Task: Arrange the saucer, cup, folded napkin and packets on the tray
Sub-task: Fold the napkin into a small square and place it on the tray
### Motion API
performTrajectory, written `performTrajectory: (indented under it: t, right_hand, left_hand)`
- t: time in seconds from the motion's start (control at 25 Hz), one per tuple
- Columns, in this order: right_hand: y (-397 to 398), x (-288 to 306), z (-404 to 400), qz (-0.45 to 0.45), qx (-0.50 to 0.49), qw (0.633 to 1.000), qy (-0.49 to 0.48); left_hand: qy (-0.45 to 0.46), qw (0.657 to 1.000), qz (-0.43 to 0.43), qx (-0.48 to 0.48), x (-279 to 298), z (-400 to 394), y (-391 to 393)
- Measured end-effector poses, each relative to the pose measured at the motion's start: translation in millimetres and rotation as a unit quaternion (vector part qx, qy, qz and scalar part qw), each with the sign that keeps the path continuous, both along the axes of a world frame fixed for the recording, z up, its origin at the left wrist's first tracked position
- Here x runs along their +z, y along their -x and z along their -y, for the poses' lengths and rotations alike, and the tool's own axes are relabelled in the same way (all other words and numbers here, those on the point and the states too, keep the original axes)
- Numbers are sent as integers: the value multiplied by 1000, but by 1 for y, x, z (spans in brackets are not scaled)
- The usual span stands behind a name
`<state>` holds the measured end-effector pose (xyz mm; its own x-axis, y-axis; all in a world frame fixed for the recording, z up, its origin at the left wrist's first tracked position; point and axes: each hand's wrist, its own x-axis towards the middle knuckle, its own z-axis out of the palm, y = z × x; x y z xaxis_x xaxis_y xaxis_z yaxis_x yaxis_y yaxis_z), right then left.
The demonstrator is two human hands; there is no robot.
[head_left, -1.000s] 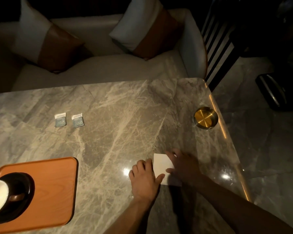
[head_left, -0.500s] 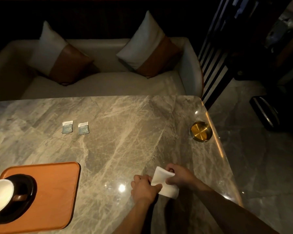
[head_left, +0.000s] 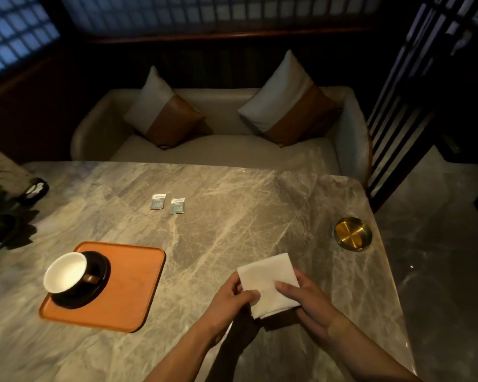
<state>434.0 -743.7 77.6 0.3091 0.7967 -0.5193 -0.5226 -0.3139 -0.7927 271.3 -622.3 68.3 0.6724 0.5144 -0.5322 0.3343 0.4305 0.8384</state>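
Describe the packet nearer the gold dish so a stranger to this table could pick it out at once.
Start at the marble table and look to its far side, toward the sofa, beyond the orange tray. Two small packets lie there side by side, close but apart. The right packet, teal with a white top strip, is the one on the gold dish side and sits slightly nearer the viewer than the left packet.

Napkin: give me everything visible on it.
The napkin is white, soft-looking, paper or cloth, roughly square and apparently folded, with layered edges at its near corner. It is held over the marble table, right of the orange tray, turned diagonally. The left hand pinches its left edge; the right hand grips its right side, thumb on top. Whether its underside touches the table cannot be told.
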Motion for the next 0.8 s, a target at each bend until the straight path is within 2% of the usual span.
performTrajectory:
  t: [0.24,0.4,0.64,0.8]
  right_hand:
    - [14,34,-3,-6,33,999,-34]
    - [23,36,-5,13,70,997,-32]
    - [60,33,-34,60,41,996,-56]
    - [99,27,-66,95,-2,994,-48]
  left_hand:
    - [-37,999,5,29,34,-8,30]
    - [-25,998,19,53,41,-20,50]
    - [-66,995,24,71,40,-51,81]
    - [-121,992,13,39,40,-87,112]
